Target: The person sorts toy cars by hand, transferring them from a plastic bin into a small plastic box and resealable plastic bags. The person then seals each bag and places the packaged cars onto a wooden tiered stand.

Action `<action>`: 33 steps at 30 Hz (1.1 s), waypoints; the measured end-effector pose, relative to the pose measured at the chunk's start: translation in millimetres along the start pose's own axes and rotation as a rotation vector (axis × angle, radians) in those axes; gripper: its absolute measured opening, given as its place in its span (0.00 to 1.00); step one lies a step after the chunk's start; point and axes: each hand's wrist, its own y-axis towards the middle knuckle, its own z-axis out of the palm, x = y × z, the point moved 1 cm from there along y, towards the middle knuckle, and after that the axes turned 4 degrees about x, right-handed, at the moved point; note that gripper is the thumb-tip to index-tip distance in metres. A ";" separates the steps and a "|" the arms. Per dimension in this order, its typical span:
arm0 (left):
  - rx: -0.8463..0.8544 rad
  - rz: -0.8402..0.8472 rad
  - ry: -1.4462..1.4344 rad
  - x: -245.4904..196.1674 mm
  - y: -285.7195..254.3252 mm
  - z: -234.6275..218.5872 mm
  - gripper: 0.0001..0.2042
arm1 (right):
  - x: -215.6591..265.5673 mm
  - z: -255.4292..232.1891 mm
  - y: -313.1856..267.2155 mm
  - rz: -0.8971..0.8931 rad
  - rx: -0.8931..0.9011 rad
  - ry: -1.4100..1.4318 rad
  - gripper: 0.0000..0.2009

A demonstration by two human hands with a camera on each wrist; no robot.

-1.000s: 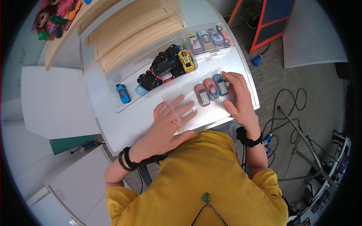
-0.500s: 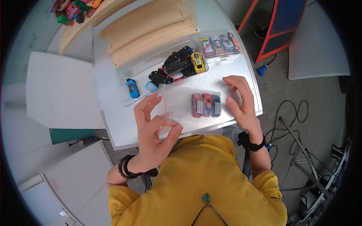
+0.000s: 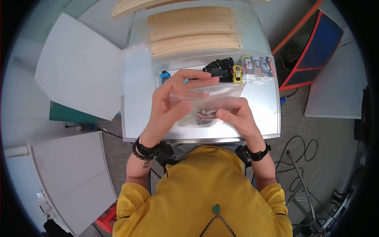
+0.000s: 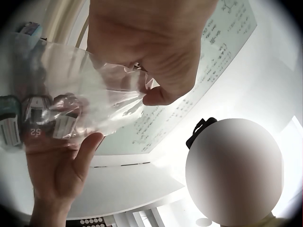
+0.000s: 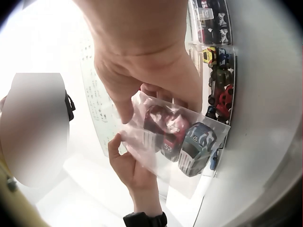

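Observation:
A clear plastic zip bag (image 3: 205, 96) is held up over the table's front, its opening near the left hand. Inside lie three toy cars (image 5: 173, 137), side by side, dark and red with some numbers on them. My left hand (image 3: 166, 98) pinches the bag's left part between thumb and fingers. With its thumb in front and fingers behind, my right hand (image 3: 241, 118) grips the bag's other end, close to the cars. Film and glare partly blur the cars in the head view.
Behind the bag, a clear bin (image 3: 181, 62) on the metal table (image 3: 262, 114) holds a blue car (image 3: 165, 76), black parts (image 3: 219, 72) and a yellow car (image 3: 237, 74). A clear case (image 3: 258, 66) of toy cars stands to its right. Wooden slats (image 3: 195, 43) lie farther back.
The bag has come up off the tabletop and tilted. My right hand, beside the bag before, now grips it. The left hand has moved up along the bag; the head view has shifted.

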 end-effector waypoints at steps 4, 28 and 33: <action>-0.232 -0.080 -0.067 5.4 -10.4 10.1 0.13 | 9.9 10.4 0.3 0.040 -0.121 -0.172 0.14; -0.293 -0.488 0.138 32.4 -50.0 12.3 0.25 | -1.7 16.6 -8.8 -0.146 -0.435 -0.431 0.07; -0.481 -0.522 -0.266 32.8 -43.4 17.0 0.30 | -12.0 14.6 -12.5 -0.143 -0.494 -0.517 0.11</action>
